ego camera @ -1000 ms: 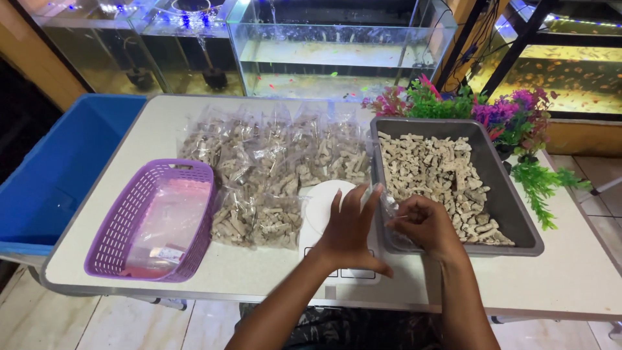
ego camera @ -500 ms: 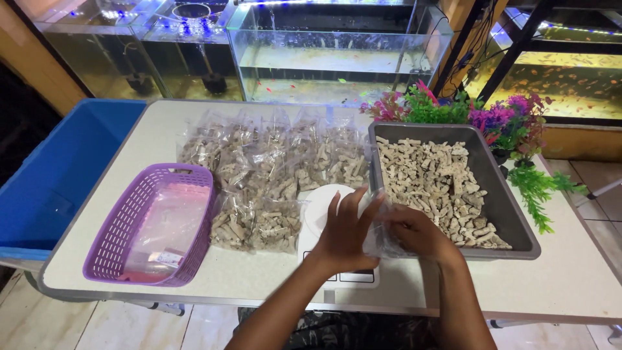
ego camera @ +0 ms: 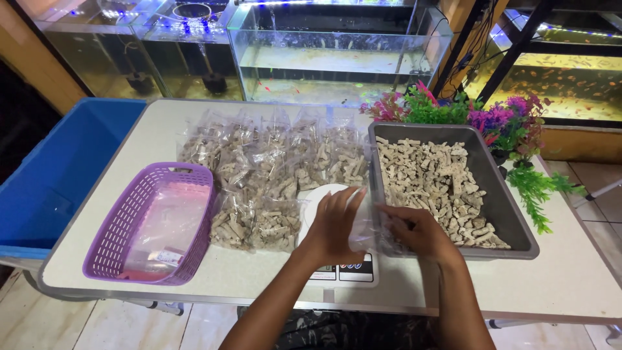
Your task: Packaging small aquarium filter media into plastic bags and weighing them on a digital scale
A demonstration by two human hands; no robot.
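My left hand [ego camera: 335,223] and my right hand [ego camera: 414,231] hold a small clear plastic bag [ego camera: 363,228] between them, above a white kitchen scale [ego camera: 322,206] near the table's front edge. The bag's mouth faces the grey tray [ego camera: 513,214], which is full of pale, short cylindrical pieces [ego camera: 433,178]. My right hand rests at the tray's near left corner. A pile of filled clear bags [ego camera: 272,168] lies left of the scale.
A purple basket [ego camera: 123,223] holding flat empty plastic bags stands at the front left of the white table [ego camera: 570,279]. A blue tub [ego camera: 58,175] sits beside the table's left edge. Artificial plants [ego camera: 492,120] and glass aquariums [ego camera: 337,45] line the back.
Both hands stay at the tray's near left corner. The clear bag now shows more plainly between them, and the view has shifted slightly.
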